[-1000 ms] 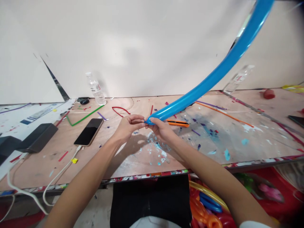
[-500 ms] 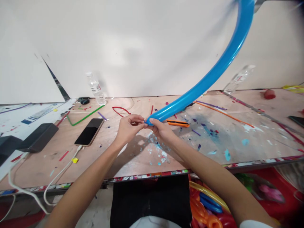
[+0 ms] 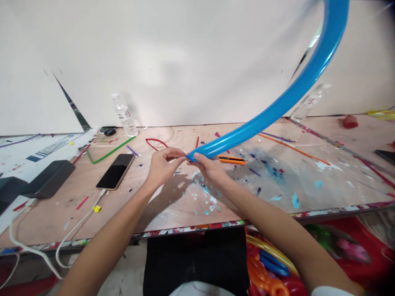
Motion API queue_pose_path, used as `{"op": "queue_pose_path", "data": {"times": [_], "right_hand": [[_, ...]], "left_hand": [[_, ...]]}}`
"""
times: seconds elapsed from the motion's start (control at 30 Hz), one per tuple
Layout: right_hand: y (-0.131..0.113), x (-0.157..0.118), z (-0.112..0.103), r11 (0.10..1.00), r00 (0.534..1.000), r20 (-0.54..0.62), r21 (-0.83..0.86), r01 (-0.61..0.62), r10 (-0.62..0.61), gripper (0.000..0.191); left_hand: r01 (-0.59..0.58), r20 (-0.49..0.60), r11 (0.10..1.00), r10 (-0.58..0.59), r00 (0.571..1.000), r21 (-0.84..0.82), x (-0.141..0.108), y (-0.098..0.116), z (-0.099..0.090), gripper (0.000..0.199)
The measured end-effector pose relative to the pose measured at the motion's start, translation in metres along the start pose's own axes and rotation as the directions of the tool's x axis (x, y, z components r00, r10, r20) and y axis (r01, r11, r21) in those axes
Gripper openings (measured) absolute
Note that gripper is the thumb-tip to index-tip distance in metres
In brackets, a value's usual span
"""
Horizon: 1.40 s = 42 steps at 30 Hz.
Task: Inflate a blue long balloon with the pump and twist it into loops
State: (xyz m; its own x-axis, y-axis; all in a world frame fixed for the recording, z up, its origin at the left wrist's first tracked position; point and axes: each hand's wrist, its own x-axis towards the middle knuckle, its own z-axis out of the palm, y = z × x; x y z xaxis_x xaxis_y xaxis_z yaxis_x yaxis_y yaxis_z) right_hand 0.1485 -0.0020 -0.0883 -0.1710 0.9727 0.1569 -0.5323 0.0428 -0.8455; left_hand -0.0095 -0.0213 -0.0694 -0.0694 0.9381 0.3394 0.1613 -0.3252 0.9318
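Observation:
A long blue balloon (image 3: 262,121), inflated, curves from my hands up to the right and leaves the view at the top. My right hand (image 3: 210,166) grips it near its narrow lower end, thumb on top. At the tip, my left hand (image 3: 165,164) pinches the balloon's end between thumb and fingers; the exact hold there is too small to make out. Both hands are above the stained table (image 3: 185,205). Just behind my right hand lies an orange utility knife (image 3: 233,160), partly hidden by it.
A phone (image 3: 115,172) on a white cable lies left, near a dark box (image 3: 49,179). Plastic bottles (image 3: 124,115) (image 3: 311,102) lean against the white board (image 3: 185,61). Pipe-cleaner-like strips (image 3: 112,152) are scattered about. Below the table edge are colourful balloons (image 3: 268,267).
The blue balloon has swung to the right and slightly lower in its upper part. My left hand has shifted slightly left, still pinching the tip; my right hand has barely moved.

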Motion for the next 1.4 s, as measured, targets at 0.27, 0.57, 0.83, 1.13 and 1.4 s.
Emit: {"op": "queue_pose_path", "data": {"times": [0.27, 0.57, 0.83, 1.13, 1.4], "right_hand": [[-0.003, 0.000, -0.001, 0.996, 0.996, -0.047, -0.052, 0.078, -0.080, 0.016], [0.001, 0.001, -0.003, 0.991, 0.978, -0.177, -0.102, 0.088, -0.105, 0.021], [-0.003, 0.000, 0.000, 0.991, 0.970, -0.223, -0.114, 0.072, -0.096, 0.024], [-0.004, 0.002, -0.001, 0.984, 0.971, -0.209, -0.156, 0.082, -0.114, 0.023], [0.003, 0.000, -0.009, 0.976, 0.996, -0.041, -0.207, 0.069, -0.079, 0.024]], "left_hand": [[0.159, -0.048, 0.945, -0.180, 0.983, -0.287, 0.006, 0.001, -0.001, 0.031], [0.267, 0.048, 0.908, -0.266, 0.963, -0.323, 0.011, -0.007, -0.009, 0.047], [0.312, 0.073, 0.889, -0.306, 0.949, -0.335, 0.013, -0.003, -0.015, 0.046], [0.388, 0.146, 0.884, -0.360, 0.921, -0.263, 0.016, -0.002, -0.022, 0.050], [0.423, 0.248, 0.829, -0.350, 0.903, -0.367, 0.013, 0.004, -0.020, 0.049]]}}
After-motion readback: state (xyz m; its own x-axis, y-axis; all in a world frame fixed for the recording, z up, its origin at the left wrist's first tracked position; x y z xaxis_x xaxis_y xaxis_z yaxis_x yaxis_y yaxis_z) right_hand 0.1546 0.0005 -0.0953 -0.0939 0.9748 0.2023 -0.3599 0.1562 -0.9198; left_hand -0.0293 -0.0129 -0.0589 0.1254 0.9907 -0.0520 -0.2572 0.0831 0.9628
